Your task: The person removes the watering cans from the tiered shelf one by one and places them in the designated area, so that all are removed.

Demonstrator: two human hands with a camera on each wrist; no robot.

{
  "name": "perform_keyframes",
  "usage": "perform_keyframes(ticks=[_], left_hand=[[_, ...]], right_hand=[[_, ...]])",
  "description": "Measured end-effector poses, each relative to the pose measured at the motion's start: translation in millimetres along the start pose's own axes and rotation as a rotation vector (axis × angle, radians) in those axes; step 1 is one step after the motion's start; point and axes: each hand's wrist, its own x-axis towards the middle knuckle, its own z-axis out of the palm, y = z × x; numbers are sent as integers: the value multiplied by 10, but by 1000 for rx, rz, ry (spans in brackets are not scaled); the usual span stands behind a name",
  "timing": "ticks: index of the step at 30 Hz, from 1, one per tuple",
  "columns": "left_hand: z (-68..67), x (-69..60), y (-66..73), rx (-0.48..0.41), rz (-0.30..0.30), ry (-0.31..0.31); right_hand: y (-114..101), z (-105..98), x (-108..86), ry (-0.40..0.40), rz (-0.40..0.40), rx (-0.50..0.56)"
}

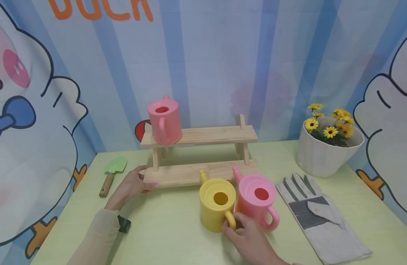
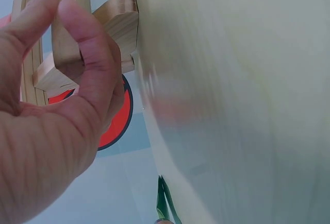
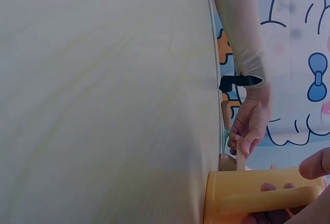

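Note:
My left hand (image 1: 134,183) grips the left end of the lower board of a two-tier wooden shelf (image 1: 187,173); thumb and fingers pinch that board in the left wrist view. Near the table's front, my right hand (image 1: 250,237) holds the handle of a yellow watering can (image 1: 210,209), its fingers curled round it in the right wrist view. The yellow can stands upright in front of the shelf. Close beside it on the right is a pink watering can (image 1: 251,200). Another pink watering can (image 1: 167,123) stands on the upper board's left end.
A hand trowel (image 1: 108,182) with a green blade lies left of the shelf. To the right are a pair of grey-white work gloves (image 1: 339,239) and a white pot (image 1: 317,158) of yellow flowers. A printed blue curtain (image 1: 210,66) hangs behind the table.

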Motion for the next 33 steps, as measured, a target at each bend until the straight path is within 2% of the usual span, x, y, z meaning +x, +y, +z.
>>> perform_keyframes(ticks=[3, 12, 17, 20, 29, 33], left_hand=[[-1, 4, -4, -1, 0, 2], [-4, -5, -28, -9, 11, 1], [-7, 9, -32, -2, 11, 3], [-11, 14, -34, 7, 7, 3], [-7, 33, -28, 6, -8, 3], [-9, 36, -25, 9, -11, 6]], right_hand=[[-34, -34, -28, -5, 26, 4], [-87, -96, -138, 66, -3, -18], [-78, -138, -192, 94, -62, -28], [-88, -168, -218, 107, -66, -40], [-192, -218, -306, 204, -175, -32], [-294, -246, -295, 196, -215, 24]])
